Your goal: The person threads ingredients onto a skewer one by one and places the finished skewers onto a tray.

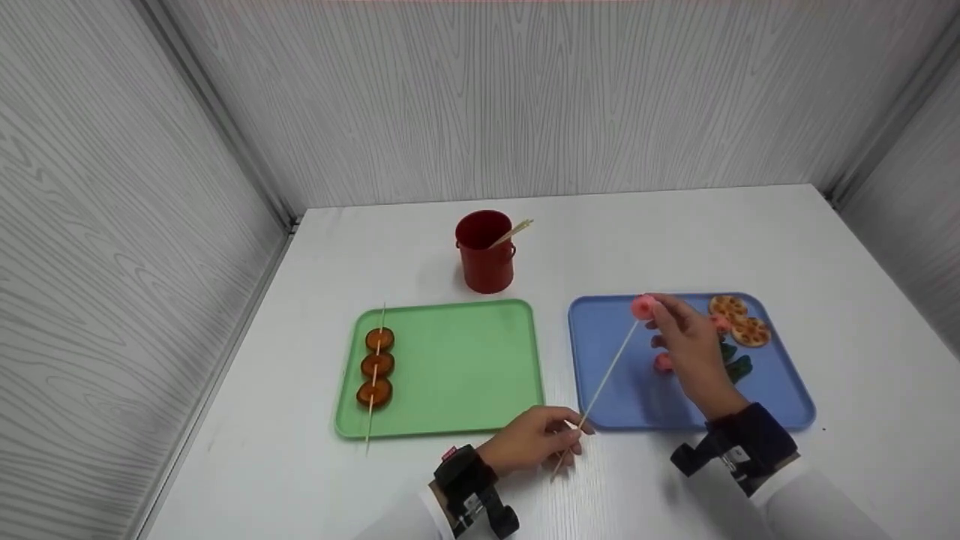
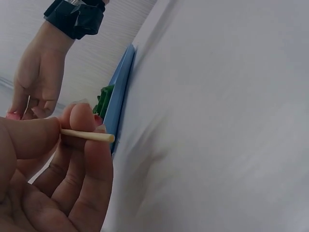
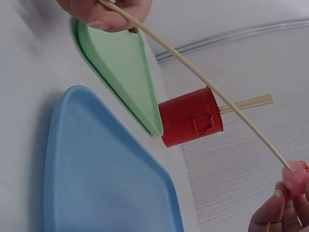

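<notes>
Evidently, the left hand [image 1: 531,440] pinches a thin, pale, straight skewer [image 1: 611,371], its far end meeting a rounded pink piece [image 1: 643,307] the right hand [image 1: 694,352] pinches.

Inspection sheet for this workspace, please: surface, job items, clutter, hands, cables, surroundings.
Surface: white table.
Job items: wooden skewer, pink ball at its far end; blue tray with pink pieces, lotus root slices, green pieces; green tray with three brown rounds on a loaded skewer; red bucket holding spare skewers.
Clutter: small dark speck right of the blue tray.
Left hand: pinches the wooden skewer near its lower end.
Right hand: holds the pink ball.
Cables: nothing seen.
Surroundings: pale wood-grain panels behind and both sides.
</notes>
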Demonstrator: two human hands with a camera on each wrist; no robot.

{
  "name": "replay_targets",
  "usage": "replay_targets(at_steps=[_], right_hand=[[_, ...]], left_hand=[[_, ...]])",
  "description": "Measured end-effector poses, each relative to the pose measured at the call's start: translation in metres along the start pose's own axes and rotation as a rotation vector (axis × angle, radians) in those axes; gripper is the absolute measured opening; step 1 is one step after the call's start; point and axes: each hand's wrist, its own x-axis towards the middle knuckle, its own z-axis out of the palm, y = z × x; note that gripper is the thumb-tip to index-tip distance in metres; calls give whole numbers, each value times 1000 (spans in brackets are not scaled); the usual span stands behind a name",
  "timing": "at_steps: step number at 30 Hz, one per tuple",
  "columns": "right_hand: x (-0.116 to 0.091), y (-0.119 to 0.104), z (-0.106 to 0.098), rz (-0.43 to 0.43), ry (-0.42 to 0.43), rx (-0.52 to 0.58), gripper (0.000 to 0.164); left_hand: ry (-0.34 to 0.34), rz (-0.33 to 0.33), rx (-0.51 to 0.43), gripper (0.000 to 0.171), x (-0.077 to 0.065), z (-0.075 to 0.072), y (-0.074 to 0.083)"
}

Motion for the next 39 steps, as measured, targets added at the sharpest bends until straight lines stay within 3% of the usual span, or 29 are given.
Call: replay_targets(at_steps=[6,15,25,32,39], right_hand=[[-4,3,4,43,-44,-45,49],[-9,17,15,-22,-118,-84,39],[-17,30,25,9,-187,-117,34],[-23,36,29,-35,-231,-160,29],[-29,31,31,-36,-262,-131,29]], left_hand=[[1,19,-15,20,2,3,4],[30,41,-38,23,7,5,11],[51,25,-56,25,6,5,12],[88,18,-57,24,7,4,12],[114,6,-53,23,8,4,11]])
